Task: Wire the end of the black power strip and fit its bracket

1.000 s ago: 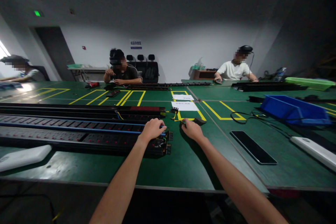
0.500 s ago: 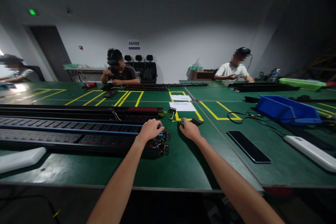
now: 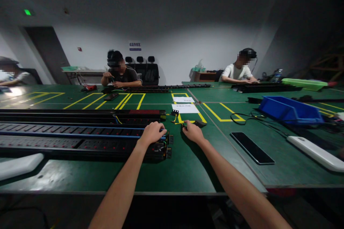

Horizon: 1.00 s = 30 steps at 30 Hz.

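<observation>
Green matting marked with yellow tape lines covers the workbench (image 3: 188, 171), which is set in a dim room with a white back wall. Long black power strips (image 3: 80, 134) are laid side by side across the left half of the bench, their right ends stopping near the middle. The left hand (image 3: 152, 133) is curled palm-down over the end of the nearest strip, its fingers bent over the far edge where a blue line runs along the housing; loose wiring is seen at the open end just below it. The right hand (image 3: 192, 132) is rested on the mat just beside that end, fingers lightly bent, the fingertips placed on or against a small black part (image 3: 201, 123); whether the part is actually gripped cannot be told. Yellow wires (image 3: 176, 118) are seen just beyond, near a white paper label (image 3: 185, 108). A black phone (image 3: 252, 142) lies flat to the right, and a blue plastic bin (image 3: 290, 110) is set further back. Three other people are seated at the far benches.
</observation>
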{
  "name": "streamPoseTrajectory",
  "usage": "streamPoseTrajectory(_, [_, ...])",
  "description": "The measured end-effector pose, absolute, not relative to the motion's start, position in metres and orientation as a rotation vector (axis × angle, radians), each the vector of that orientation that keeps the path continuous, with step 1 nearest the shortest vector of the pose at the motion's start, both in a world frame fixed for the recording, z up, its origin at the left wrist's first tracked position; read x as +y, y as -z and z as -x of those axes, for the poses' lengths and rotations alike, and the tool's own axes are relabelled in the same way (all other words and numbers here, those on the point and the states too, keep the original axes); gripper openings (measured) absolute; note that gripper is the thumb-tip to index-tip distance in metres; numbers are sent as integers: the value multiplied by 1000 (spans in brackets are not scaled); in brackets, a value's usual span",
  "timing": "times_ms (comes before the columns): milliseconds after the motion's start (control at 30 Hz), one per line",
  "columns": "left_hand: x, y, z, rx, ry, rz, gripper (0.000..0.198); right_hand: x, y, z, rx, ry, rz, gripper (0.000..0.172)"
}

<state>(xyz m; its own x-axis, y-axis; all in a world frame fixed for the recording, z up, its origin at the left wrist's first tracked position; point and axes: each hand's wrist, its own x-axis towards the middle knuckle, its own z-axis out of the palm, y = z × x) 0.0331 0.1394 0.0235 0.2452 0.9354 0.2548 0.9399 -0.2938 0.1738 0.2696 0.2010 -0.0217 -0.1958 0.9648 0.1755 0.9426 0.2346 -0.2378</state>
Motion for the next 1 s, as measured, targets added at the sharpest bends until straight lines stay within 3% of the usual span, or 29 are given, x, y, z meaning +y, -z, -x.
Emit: streamPoseTrajectory(1000, [141, -21, -32, -1850, 474, 2466, 30, 201, 20, -270, -2207, -141, 1796, 43])
